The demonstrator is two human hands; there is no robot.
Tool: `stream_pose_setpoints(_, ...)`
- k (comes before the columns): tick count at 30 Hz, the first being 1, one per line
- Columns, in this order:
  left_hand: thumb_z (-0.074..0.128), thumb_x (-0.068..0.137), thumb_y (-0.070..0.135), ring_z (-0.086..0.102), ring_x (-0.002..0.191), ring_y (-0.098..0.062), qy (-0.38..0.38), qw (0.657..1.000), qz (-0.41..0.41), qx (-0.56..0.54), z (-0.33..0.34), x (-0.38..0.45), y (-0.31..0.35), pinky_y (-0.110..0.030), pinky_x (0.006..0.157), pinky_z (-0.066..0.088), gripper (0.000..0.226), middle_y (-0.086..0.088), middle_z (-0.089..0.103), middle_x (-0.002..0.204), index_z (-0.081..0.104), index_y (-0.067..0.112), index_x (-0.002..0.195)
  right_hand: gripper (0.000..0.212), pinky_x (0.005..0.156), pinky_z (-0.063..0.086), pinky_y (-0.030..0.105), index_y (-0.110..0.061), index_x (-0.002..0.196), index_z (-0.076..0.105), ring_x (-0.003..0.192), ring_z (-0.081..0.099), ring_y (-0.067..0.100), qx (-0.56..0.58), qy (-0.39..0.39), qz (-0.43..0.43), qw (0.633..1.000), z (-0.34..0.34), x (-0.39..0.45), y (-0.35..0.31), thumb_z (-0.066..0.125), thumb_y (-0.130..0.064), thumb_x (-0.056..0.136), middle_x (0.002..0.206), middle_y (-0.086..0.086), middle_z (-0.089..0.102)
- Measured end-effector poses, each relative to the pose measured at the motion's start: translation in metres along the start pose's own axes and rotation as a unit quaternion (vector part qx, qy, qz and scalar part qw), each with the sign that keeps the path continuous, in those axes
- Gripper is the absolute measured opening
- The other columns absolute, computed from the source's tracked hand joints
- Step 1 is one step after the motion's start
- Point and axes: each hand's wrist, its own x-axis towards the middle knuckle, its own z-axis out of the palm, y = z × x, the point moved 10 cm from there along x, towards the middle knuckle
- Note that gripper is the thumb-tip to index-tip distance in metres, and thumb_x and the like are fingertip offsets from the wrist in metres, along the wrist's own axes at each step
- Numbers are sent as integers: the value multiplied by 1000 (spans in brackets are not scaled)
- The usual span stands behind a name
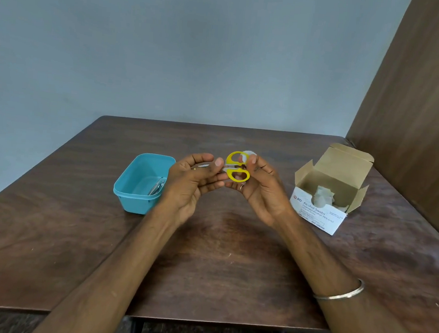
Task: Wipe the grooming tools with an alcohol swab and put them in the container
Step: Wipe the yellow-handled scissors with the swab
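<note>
Scissors point(237, 168), yellow handles, held above table point(218, 259) centre between both hands. Left hand point(196, 180) pinches blade end. Right hand point(260, 186) fingers closed on a white swab point(248, 154), apparently against the far handle loop. Container point(140, 183) left, metal tool point(157, 186) inside. Swab box point(327, 191) right, open.

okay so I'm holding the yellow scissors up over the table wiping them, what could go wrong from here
The scissors are pinched only by fingertips above the table, blades toward your left hand; a slip could nick it or drop them.

The swab in your right hand seems to cover only the handle end, so the blades may go unwiped.

The container sits off left; a careless toss could miss.
</note>
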Motion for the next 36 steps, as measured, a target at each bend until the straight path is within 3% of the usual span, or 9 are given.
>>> stream_pose_setpoints(5, 77, 68, 14, 75, 68, -19, -38, 998, -51, 4, 7, -2, -11, -28, 60, 60, 25, -10, 76, 77, 68, 10, 90, 28, 78, 59, 37, -19, 91, 76, 89, 71, 20, 14, -2, -10, 1000, 4, -3, -7, 70, -44, 80, 97, 5, 75)
stream_pose_setpoints(9, 79, 69, 21, 72, 75, -16, -37, 996, -46, 70, 6, -4, -13, -32, 65, 58, 25, -5, 77, 86, 76, 15, 93, 31, 75, 58, 38, -18, 90, 75, 83, 71, 18, 10, 14, -10, 1000, 2, -2, -8, 74, -45, 76, 93, 4, 75)
stream_pose_setpoints(14, 81, 77, 17, 68, 78, -9, -25, 978, 24, 205, 2, -2, -7, -32, 66, 54, 16, -2, 77, 87, 79, 17, 92, 36, 70, 56, 35, -19, 79, 75, 72, 67, 16, -29, 54, 8, 998, -9, 0, -4, 82, -51, 66, 80, 3, 70)
stream_pose_setpoints(18, 78, 81, 9, 54, 60, -6, -63, 953, 112, 273, 17, -5, 2, -25, 59, 47, 17, 3, 73, 71, 79, 10, 97, 24, 67, 56, 36, -15, 74, 72, 67, 66, 18, -44, 86, 9, 995, -13, -1, -4, 70, -38, 80, 73, 5, 67)
stream_pose_setpoints(21, 79, 79, 8, 56, 61, -9, -62, 947, 145, 278, 20, -6, 5, -27, 60, 48, 16, 0, 73, 71, 79, 9, 96, 23, 65, 57, 36, -16, 74, 73, 81, 65, 31, -40, 108, 12, 993, -17, -2, -4, 70, -38, 79, 75, 6, 68)
stream_pose_setpoints(23, 79, 79, 10, 63, 67, -14, -59, 946, 145, 282, 18, -5, 4, -33, 69, 54, 16, -7, 75, 76, 78, 9, 95, 23, 67, 58, 39, -15, 77, 76, 87, 65, 34, -47, 100, 19, 994, -16, -2, -3, 73, -39, 76, 79, 8, 70)
stream_pose_setpoints(26, 78, 80, 9, 66, 72, -19, -62, 952, 126, 272, 13, -1, 1, -40, 81, 56, 13, -12, 75, 77, 78, 9, 94, 24, 67, 61, 42, -14, 82, 77, 74, 69, 26, -55, 82, 30, 995, -10, -3, -3, 74, -36, 74, 80, 9, 72)
stream_pose_setpoints(31, 71, 85, 3, 65, 76, -21, -88, 961, 85, 247, 15, 0, -5, -38, 84, 57, 9, -14, 73, 77, 77, 7, 90, 21, 63, 57, 41, -18, 77, 80, 62, 64, 24, -70, 57, 16, 996, -3, -2, -6, 79, -37, 67, 74, 6, 71)
stream_pose_setpoints(36, 70, 85, 2, 68, 75, -21, -75, 977, 45, 194, 9, 5, -12, -41, 85, 58, 10, -14, 71, 83, 75, 5, 93, 12, 63, 50, 36, -20, 79, 79, 65, 57, 21, -106, 91, -23, 990, -16, -3, -13, 77, -32, 81, 76, 7, 69)
